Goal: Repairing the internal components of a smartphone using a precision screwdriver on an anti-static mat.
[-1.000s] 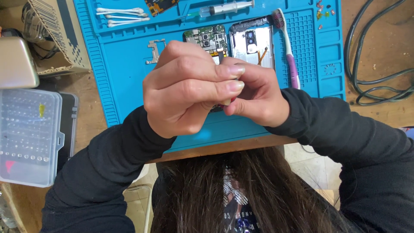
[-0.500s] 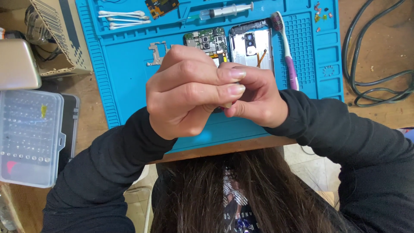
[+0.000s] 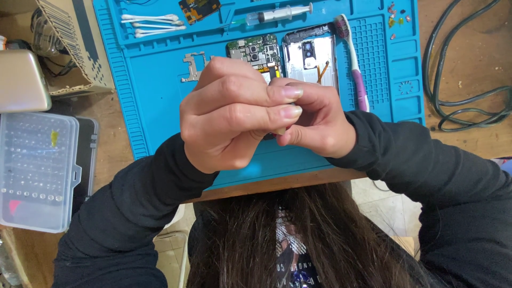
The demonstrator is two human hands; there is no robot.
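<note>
My left hand (image 3: 226,114) and my right hand (image 3: 322,125) are raised together above the blue work mat (image 3: 154,112), fingertips pinched against each other. Whatever lies between the fingers is hidden. Both arms wear black sleeves. Behind the hands on the mat lie a green phone circuit board (image 3: 255,49) and an open phone housing (image 3: 310,56). A purple-handled toothbrush (image 3: 356,72) lies just right of the housing, and a small metal bracket (image 3: 193,65) just left of the board.
A syringe (image 3: 277,13), cotton swabs (image 3: 152,24) and tiny screws (image 3: 397,13) sit in the mat's top trays. A clear plastic parts case (image 3: 34,170) and a cardboard box (image 3: 66,48) are at left. A dark cable (image 3: 464,101) loops at right. Long dark hair (image 3: 298,240) hangs below.
Both hands stay pinched together in nearly the same place. The view has shifted slightly, so the mat sits a little lower in frame.
</note>
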